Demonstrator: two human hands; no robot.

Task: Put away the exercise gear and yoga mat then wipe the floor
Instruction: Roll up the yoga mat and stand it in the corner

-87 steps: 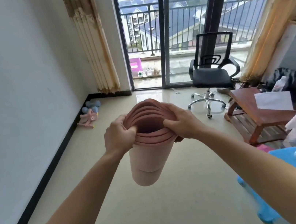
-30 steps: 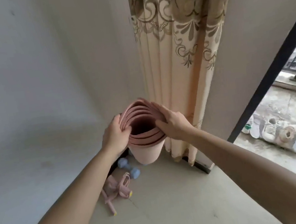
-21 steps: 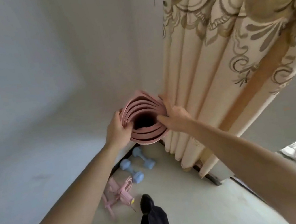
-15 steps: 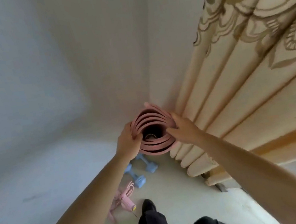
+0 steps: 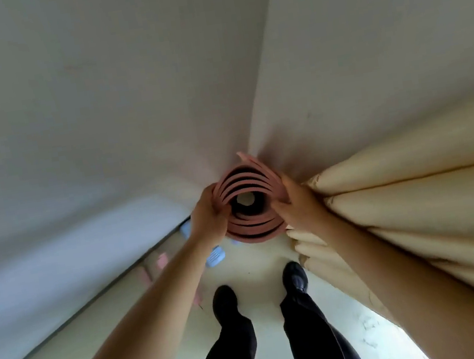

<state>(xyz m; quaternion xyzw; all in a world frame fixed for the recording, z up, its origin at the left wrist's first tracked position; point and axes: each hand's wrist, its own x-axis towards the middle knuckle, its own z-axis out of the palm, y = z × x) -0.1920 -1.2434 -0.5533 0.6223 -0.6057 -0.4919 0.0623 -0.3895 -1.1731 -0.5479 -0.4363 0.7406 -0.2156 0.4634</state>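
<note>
The rolled pink yoga mat stands upright in the room's corner, and I look straight down its spiral end. My left hand grips its left rim and my right hand presses its right rim. A blue dumbbell lies on the floor just left of the mat, partly hidden by my left forearm. Pink exercise gear lies by the skirting further left. The mat's lower end is hidden.
White walls meet in the corner behind the mat. A cream curtain hangs along the right, touching my right arm. My two black shoes stand on the beige floor right below the mat.
I have walked from the middle of the room to the corner carrying the mat. It has dropped lower into the corner, and my view has tilted straight down over it.
</note>
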